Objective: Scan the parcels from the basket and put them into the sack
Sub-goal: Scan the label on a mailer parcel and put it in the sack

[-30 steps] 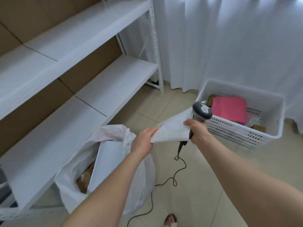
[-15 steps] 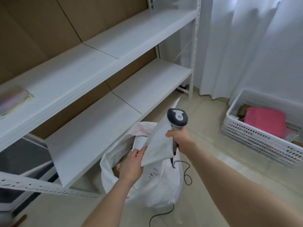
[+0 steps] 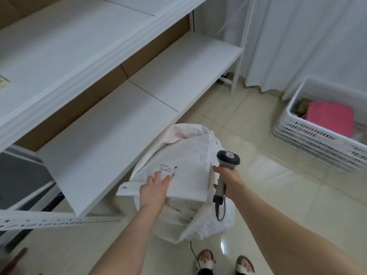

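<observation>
A flat white parcel (image 3: pixel 190 165) with a printed label lies across the mouth of the white sack (image 3: pixel 210 227) on the floor. My left hand (image 3: pixel 154 191) rests on top of the parcel near the label, fingers straight. My right hand (image 3: pixel 228 179) grips the handle of a grey barcode scanner (image 3: pixel 227 158), and its thumb touches the parcel's right edge. The white slotted basket (image 3: pixel 309 137) stands at the right with a pink parcel (image 3: pixel 329 116) and other items inside.
White metal shelving (image 3: pixel 178 72) runs along the left, its lowest shelf close beside the sack. White curtains (image 3: pixel 307 36) hang behind the basket. The scanner cable (image 3: pixel 220 214) drops over the sack to the tiled floor. My sandalled feet (image 3: pixel 206 261) stand just behind the sack.
I have turned from the basket towards the sack. The parcel has come down from upright in the air to flat over the sack's mouth, and my left hand now lies on top of it.
</observation>
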### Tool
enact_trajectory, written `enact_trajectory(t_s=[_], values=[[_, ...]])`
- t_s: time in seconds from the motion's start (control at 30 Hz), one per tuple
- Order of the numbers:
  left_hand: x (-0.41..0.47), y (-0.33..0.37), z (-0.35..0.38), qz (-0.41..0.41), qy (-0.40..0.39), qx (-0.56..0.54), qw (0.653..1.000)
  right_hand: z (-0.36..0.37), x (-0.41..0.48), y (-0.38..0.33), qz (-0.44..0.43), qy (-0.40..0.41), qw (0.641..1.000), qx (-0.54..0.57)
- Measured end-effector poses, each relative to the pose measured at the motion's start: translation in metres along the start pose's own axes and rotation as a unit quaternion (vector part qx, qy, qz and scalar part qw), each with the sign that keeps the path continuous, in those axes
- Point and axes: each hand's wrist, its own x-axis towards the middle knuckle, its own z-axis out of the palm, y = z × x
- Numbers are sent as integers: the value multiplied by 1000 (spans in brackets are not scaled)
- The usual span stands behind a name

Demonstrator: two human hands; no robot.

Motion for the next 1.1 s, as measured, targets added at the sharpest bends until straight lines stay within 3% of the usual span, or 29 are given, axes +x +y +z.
enact_trajectory(t_s=[0.17,0.23,0.37,0.67,0.87,1.1], values=[[5,6,13,-21,-114,-6,993,-11,11,23,58,0,998,-34],[11,14,12,13,-106,-4,994,-11,16,32,77,-9,997,-27],[10,45,24,174,-47,-43,983,-10,23,51,117,-48,992,21],[28,63,58,196,-35,-217,956,-12,48,70,148,-151,969,125],[30,82,70,188,-34,-284,939,-23,49,71,119,-127,971,163],[34,105,73,210,-64,-238,946,-44,50,73,102,-48,981,158]])
